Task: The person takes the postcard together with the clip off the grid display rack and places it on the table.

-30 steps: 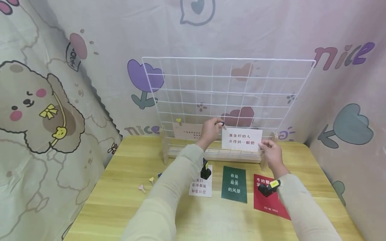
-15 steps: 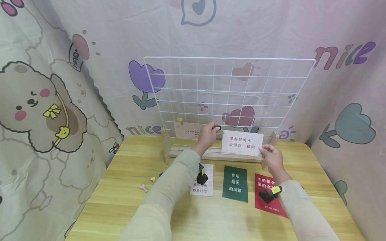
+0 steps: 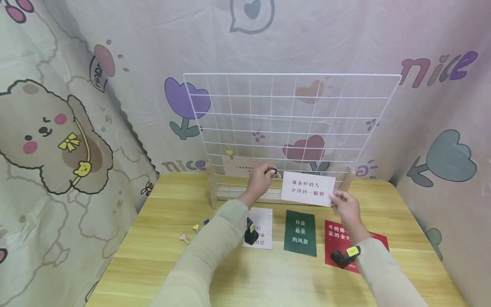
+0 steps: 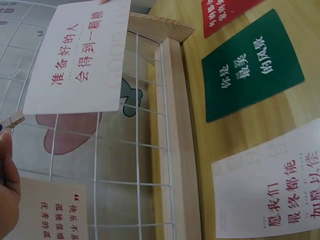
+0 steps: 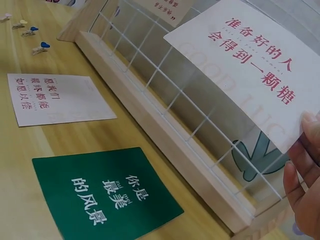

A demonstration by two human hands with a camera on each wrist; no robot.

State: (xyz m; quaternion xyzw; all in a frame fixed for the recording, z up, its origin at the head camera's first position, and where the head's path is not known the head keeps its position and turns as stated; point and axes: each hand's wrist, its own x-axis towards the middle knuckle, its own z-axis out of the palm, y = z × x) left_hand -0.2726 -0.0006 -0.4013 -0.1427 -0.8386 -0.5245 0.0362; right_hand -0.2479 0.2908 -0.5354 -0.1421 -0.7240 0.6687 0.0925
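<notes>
My right hand (image 3: 347, 209) pinches a white card (image 3: 307, 187) with red writing by its lower right corner, in front of the wire grid (image 3: 291, 74). Just left of that card, my left hand (image 3: 260, 181) holds a small wooden clothespin (image 4: 14, 120) with a blue end. In the left wrist view the clothespin's tip is close to the card's corner, with a slight gap. Another pale card (image 3: 238, 167) hangs on the grid behind my left hand, with a yellow heart clothespin (image 3: 229, 152) at its upper left.
On the wooden table lie a white card (image 3: 262, 217), a green card (image 3: 300, 233) and a red card (image 3: 333, 238). Several small heart clothespins (image 5: 41, 47) lie at the left. The grid stands in a wooden base (image 5: 170, 135) near the back curtain.
The white card has come down and nearer to me in my right hand. My left hand has moved down and left with the clothespin, away from the card's upper corner.
</notes>
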